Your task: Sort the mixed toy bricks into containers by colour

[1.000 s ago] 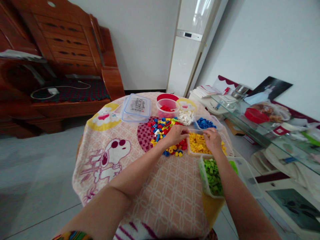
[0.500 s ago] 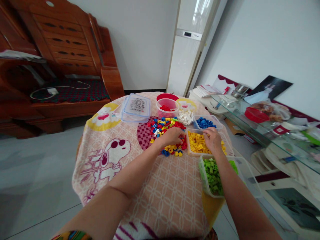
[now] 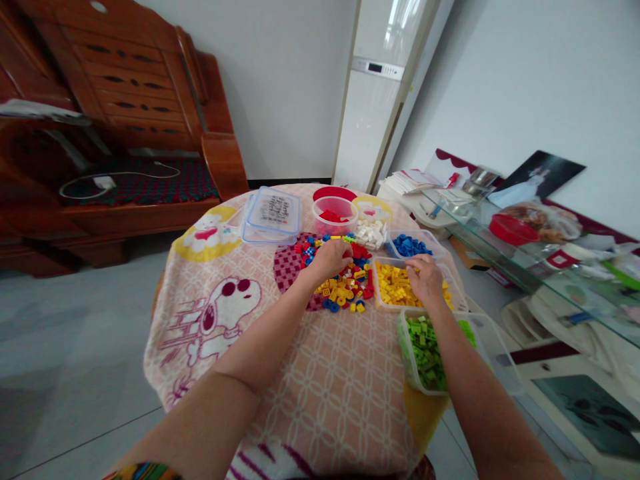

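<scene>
A pile of mixed coloured bricks [image 3: 345, 283] lies on a round table with a cartoon cloth [image 3: 225, 313]. My left hand [image 3: 330, 259] rests on the far part of the pile, fingers curled down among the bricks; what they hold is hidden. My right hand [image 3: 425, 280] hovers over the clear tub of yellow bricks [image 3: 393, 287], fingers bent and pinched. Beside my right forearm stands a tub of green bricks [image 3: 423, 350]. Further back are tubs of blue bricks [image 3: 410, 245], white bricks [image 3: 370, 233] and red bricks [image 3: 334, 217].
A lidded clear box [image 3: 273, 215] sits at the table's far left. A wooden bench [image 3: 120, 133] stands to the left, a tall white air conditioner [image 3: 377, 93] behind, and a cluttered glass shelf [image 3: 530, 247] on the right.
My left hand has drawn away from the yellow tub, moving left and further back over the mixed pile. My right hand has stayed over the yellow bricks.
</scene>
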The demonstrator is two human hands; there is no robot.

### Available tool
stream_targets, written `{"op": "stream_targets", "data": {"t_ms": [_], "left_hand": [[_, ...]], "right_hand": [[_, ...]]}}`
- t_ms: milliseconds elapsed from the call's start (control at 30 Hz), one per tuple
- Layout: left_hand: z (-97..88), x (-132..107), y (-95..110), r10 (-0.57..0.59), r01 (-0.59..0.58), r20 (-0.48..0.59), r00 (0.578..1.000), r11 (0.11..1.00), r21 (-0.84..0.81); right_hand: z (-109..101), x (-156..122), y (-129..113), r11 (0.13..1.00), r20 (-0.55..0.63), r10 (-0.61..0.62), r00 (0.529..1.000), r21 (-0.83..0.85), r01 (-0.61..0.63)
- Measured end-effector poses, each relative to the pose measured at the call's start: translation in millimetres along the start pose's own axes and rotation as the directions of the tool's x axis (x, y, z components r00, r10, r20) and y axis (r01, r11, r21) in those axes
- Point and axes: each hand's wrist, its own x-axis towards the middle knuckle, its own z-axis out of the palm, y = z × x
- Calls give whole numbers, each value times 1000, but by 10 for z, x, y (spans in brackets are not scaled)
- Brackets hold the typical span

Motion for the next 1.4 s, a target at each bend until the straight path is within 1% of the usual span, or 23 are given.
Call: {"op": "stream_targets", "data": {"t_ms": [100,233,333,433,533,667,767,867,933,1067,1167,1233,1267,1333,1400], "left_hand": [[19,-6,33,30,-30,12,999,1000,-3],[68,-25,109,83,-86,133,988,996,11],[122,-61,184,87,-100,194,977,993,58],[176,-96,240,62,-85,201,978,990,111],[209,-103,231,48,-66,183,982,993,93],[194,-63,169,70,-68,126,989,997,-21],[152,-31,167,89,-77,71,993,984,-160],[133,-36,226,82,-77,1,997,945,-317],[149,-60,290,75,-79,-25,997,915,-396],[210,-108,423,91,-89,-19,996,868,-489],[199,-105,455,132,-130,-36,991,835,-535],[145,-85,417,147,-152,-53,988,830,-537],[107,-73,382,152,-152,-43,987,842,-517],[28,-54,300,162,-134,30,986,893,-429],[-35,-51,231,166,-117,144,976,947,-299]], "right_hand": [[6,0,11,1000,3,-7,1000,-2,7],[8,1,14,1000,-1,-9,1000,-3,9],[9,1,13,1000,-1,-3,1000,-2,3],[11,-1,13,1000,1,5,1000,-3,-5],[10,-4,14,1000,10,9,1000,-1,-9],[11,-5,17,1000,-5,3,1000,-4,-3],[15,-3,24,1000,-12,-2,1000,-10,2],[16,0,26,1000,-3,-5,1000,-7,5],[15,0,20,1000,1,-4,1000,-6,4],[9,1,2,1000,4,-2,1000,-13,2],[3,3,-6,1000,1,-4,1000,-3,4],[0,4,-8,1000,4,-1,1000,11,1],[-2,4,-8,1000,6,1,1000,16,-1],[-2,3,-7,1000,8,3,1000,18,-3],[1,2,-5,1000,5,6,1000,14,-6]]}}
